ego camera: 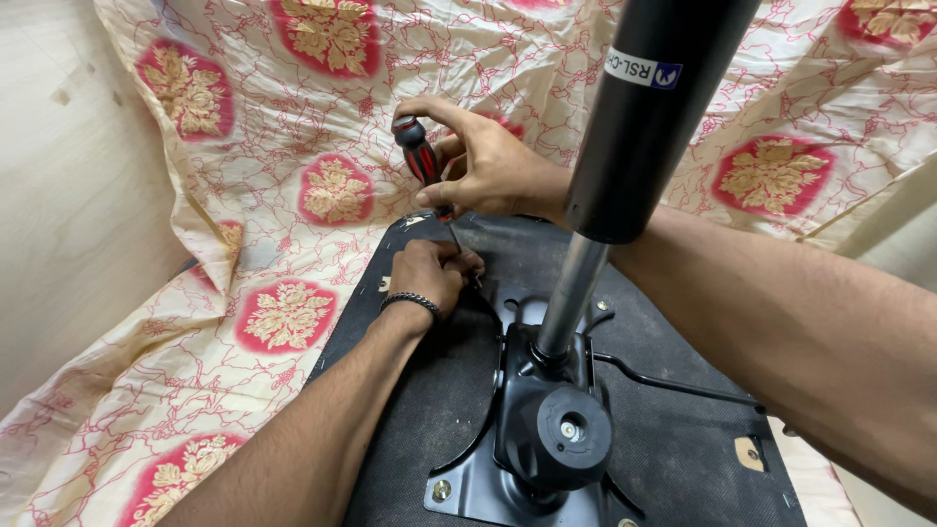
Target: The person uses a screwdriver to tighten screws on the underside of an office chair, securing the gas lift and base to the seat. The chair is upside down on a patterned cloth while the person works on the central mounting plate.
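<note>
An upturned office chair seat (429, 410) with a black underside lies in front of me. Bolted to it is a black metal mechanism plate (488, 468) with a knob (566, 429) and a gas lift column (644, 127) rising toward the camera. My right hand (478, 161) grips a red and black screwdriver (422, 161), its tip pointing down at the seat's far left corner. My left hand (429, 273), with a dark bracelet on the wrist, rests on the seat and pinches something small at the screwdriver tip; what it is stays hidden by the fingers.
The seat lies on a cream cloth with red floral patches (283, 195), draped over a surface and rising behind. A thin black lever (673, 385) sticks out to the right of the mechanism. A pale wall (59, 195) stands at the left.
</note>
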